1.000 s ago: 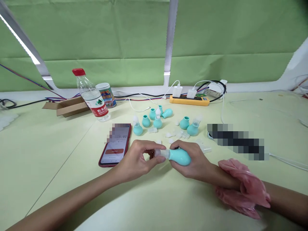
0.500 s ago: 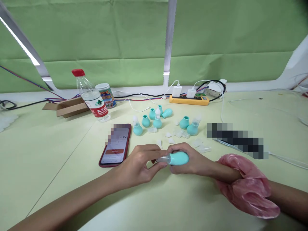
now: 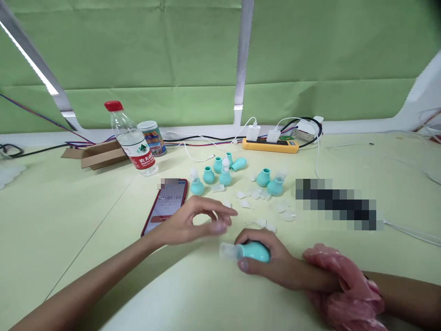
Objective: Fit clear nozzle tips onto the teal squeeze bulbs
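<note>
A pale yellow-green table [image 3: 86,220] carries everything. The teal bulb [image 3: 254,251] with a clear, frosted tip lies nearest the phone [image 3: 165,207], whose case is dark red and whose screen is white with an orange bar. Beyond the phone stand more teal bulbs [image 3: 208,175] among translucent white caps [image 3: 257,195]. Left of the phone stands a clear bottle [image 3: 132,140] with a red cap and a red-and-white label; behind it, a can [image 3: 152,137] printed in many colours. A pink plastic glove [image 3: 347,287] bunches at the wrist. The power strip [image 3: 270,145] is orange-yellow, the backdrop [image 3: 155,55] green.
</note>
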`<state>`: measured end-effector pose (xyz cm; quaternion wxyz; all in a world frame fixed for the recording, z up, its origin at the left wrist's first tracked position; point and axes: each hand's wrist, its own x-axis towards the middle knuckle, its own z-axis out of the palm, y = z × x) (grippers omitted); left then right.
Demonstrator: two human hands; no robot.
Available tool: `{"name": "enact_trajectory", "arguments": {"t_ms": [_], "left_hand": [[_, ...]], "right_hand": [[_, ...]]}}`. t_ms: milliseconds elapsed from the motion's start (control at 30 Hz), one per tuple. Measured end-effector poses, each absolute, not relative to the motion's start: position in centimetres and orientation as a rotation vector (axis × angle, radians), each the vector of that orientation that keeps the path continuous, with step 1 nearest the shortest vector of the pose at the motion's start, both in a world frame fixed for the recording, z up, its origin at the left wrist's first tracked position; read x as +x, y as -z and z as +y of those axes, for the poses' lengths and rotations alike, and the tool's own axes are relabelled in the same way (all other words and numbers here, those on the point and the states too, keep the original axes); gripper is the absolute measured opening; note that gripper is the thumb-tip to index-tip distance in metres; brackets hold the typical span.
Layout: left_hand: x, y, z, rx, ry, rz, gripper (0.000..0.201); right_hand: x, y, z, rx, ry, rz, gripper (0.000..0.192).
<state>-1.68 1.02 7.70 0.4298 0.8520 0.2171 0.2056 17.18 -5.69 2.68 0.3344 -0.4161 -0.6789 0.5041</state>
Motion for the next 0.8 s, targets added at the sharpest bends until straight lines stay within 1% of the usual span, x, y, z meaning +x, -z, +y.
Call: {"name": "enact_trajectory", "arguments": {"t_ms": [67,133,200,267,300,400,533,633,700,800], "left_hand": [[-1.6,-6.9,1.4,2.285,-0.583,0.642,0.03],[-1.2,-5.6,1.6,2.62,-0.562,0.75,0.033],[-0.8,-4.3,1.7,2.939,-0.417,0.785,0.044],[-0.5,-3.3,1.7,3.14,-0.221,0.767,0.055],[-0.4,-3.0,1.8,3.202,-0.137,0.758,0.058],[0.0,-2.9,1.8,3.31,-0.006,0.773,0.052],[0.4,-3.1,1.9,3.297,0.051,0.86,0.04],[0.4,-3.0,1.9,3.168,-0.046,1.012,0.037],[0.3,-3.3,2.0,2.987,-0.26,1.088,0.028],[-0.3,-4.5,2.1,2.508,-0.622,1.079,0.01]], "right_hand": [[17.1,-2.5,-6.3,-1.094,-1.221,-1.88,0.02],[17.1,-2.4,-6.7,-1.087,-1.197,-1.952,0.02],[17.2,-2.3,-6.7,-1.086,-1.208,-1.986,0.021],[17.2,-2.3,-6.6,-1.078,-1.232,-1.994,0.021],[17.2,-2.3,-6.6,-1.076,-1.232,-1.988,0.021],[17.2,-2.2,-6.6,-1.077,-1.206,-1.974,0.021],[17.2,-2.0,-6.6,-1.145,-1.154,-1.918,0.019],[17.3,-1.7,-6.2,-1.161,-1.135,-1.788,0.02],[17.3,-1.5,-5.9,-1.133,-1.174,-1.696,0.023],[17.3,-1.4,-5.6,-1.092,-1.21,-1.605,0.026]]}}
